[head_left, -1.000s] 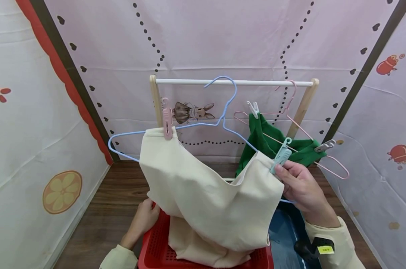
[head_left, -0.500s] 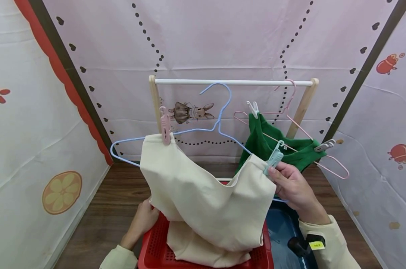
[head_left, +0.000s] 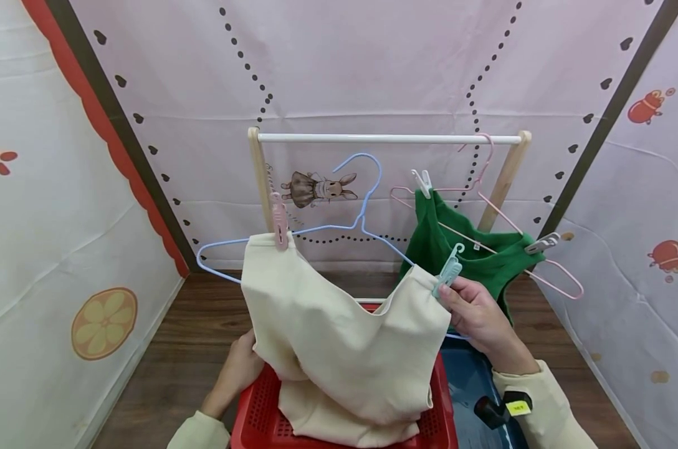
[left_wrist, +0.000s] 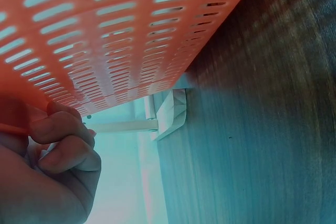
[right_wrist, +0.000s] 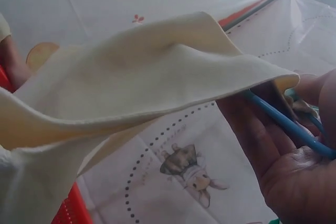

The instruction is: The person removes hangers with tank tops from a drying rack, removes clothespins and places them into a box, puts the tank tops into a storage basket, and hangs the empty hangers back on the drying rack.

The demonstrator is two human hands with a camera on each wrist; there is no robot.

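Observation:
A cream sleeveless top (head_left: 344, 337) drapes from a blue clothes hanger (head_left: 328, 228). A pink clothespin (head_left: 280, 221) clips its left shoulder and a teal clothespin (head_left: 448, 270) its right. My right hand (head_left: 482, 321) pinches the top and hanger close beside the teal clothespin; in the right wrist view the hanger wire (right_wrist: 286, 123) runs across the palm. Curled fingers of my left hand (left_wrist: 58, 156) grip the rim of the red basket (left_wrist: 105, 35), under the garment's left side. The hanger's hook stands free, in front of and below the rack's white bar (head_left: 389, 138).
The rack has wooden posts (head_left: 504, 181). From the bar's right end hangs a pink hanger (head_left: 487, 168) with a green garment (head_left: 448, 231), clipped by a white clothespin (head_left: 423, 183) and a grey one (head_left: 543, 243). A blue bin (head_left: 468, 380) stands right of the basket.
My right hand has moved left and slightly down, bringing the hanger and cream top with it. The hook has sunk from in front of the bar to below it. My left hand stays at the basket.

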